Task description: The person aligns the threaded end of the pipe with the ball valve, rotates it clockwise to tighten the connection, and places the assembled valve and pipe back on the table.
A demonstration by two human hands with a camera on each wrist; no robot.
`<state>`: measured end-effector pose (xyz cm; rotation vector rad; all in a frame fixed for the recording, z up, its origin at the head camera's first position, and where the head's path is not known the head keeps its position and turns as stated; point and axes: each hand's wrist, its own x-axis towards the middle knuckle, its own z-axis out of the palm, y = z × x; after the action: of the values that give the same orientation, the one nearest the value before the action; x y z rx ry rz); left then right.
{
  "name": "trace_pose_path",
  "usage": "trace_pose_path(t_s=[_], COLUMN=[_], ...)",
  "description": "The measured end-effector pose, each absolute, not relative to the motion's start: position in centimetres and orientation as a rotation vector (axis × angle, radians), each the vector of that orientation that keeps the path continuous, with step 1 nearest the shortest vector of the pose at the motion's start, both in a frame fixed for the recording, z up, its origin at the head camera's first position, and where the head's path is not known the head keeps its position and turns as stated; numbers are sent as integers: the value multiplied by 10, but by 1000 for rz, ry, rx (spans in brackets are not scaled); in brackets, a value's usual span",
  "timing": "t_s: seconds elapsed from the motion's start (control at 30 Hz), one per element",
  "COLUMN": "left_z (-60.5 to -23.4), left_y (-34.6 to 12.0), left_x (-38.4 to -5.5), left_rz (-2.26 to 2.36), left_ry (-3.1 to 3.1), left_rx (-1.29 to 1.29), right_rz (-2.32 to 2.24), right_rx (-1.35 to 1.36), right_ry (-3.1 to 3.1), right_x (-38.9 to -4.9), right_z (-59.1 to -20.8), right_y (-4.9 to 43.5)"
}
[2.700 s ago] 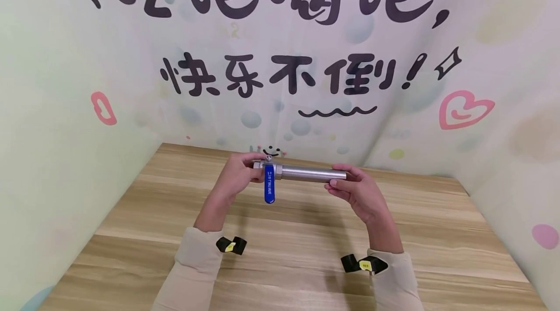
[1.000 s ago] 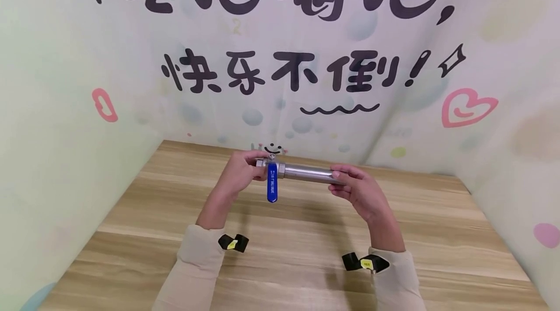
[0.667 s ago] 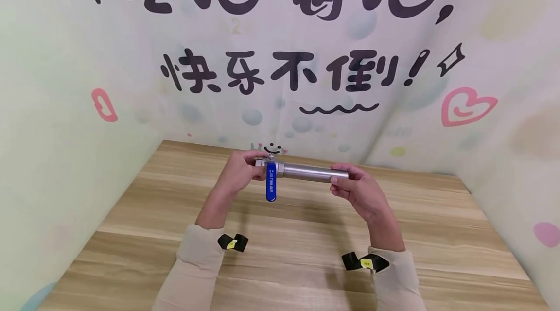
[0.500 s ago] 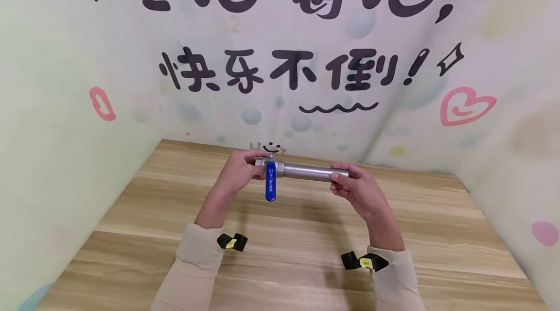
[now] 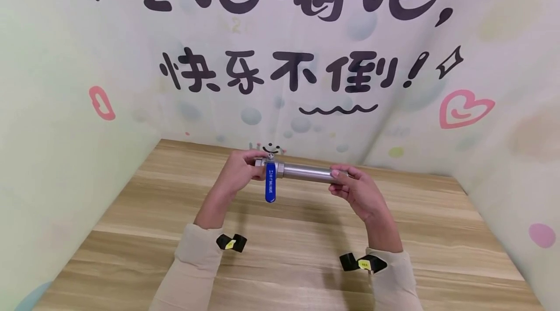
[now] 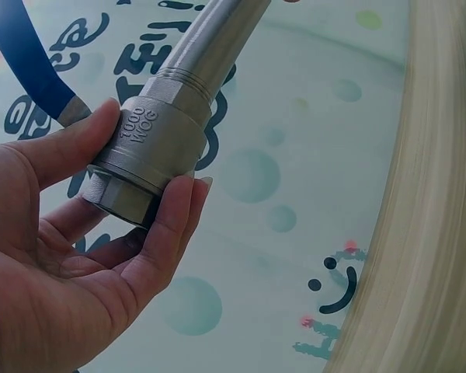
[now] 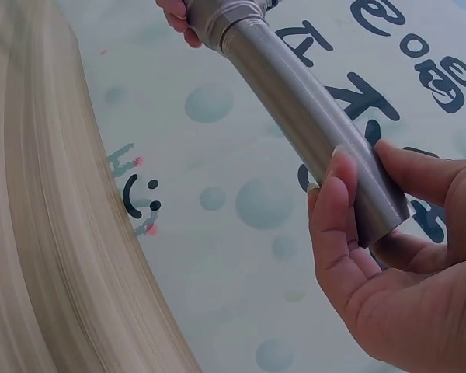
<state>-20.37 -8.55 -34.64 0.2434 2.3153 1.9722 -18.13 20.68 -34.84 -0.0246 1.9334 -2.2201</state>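
Observation:
A metal ball valve [image 6: 159,136] with a blue lever handle [image 5: 271,183] is held in the air by my left hand [image 5: 236,175], thumb on one side and fingers around its hex end. From the valve's other side runs a straight steel pipe [image 5: 308,173], joined at a threaded hex collar. My right hand [image 5: 360,192] grips the pipe near its free end, thumb against fingers, as the right wrist view shows. The lever points toward me, crosswise to the pipe. In the left wrist view, raised lettering shows on the valve body. How deep the thread sits is hidden.
Beneath both hands lies a wood-grain table [image 5: 280,262]. A white cloth backdrop [image 5: 280,121] with black characters and pastel dots rises behind the table's back edge, with pale walls at either side. Black wrist mounts [image 5: 232,243] sit at both sleeves.
Right thumb and fingers have shifted back and forth around the pipe's end, now with the thumb higher on it than half a second ago. The left hand keeps the valve nearly still.

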Motion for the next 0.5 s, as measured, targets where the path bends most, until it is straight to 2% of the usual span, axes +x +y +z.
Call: trace_pose_path(t_s=[0.5], left_z=[-347], left_y=[-87], left_x=[-204], left_rz=[1982], left_ry=[2312], left_rx=[255], right_rz=[-2201], right_rx=[24], right_ry=[1960], right_x=[-182], right_z=[-348], right_y=[205])
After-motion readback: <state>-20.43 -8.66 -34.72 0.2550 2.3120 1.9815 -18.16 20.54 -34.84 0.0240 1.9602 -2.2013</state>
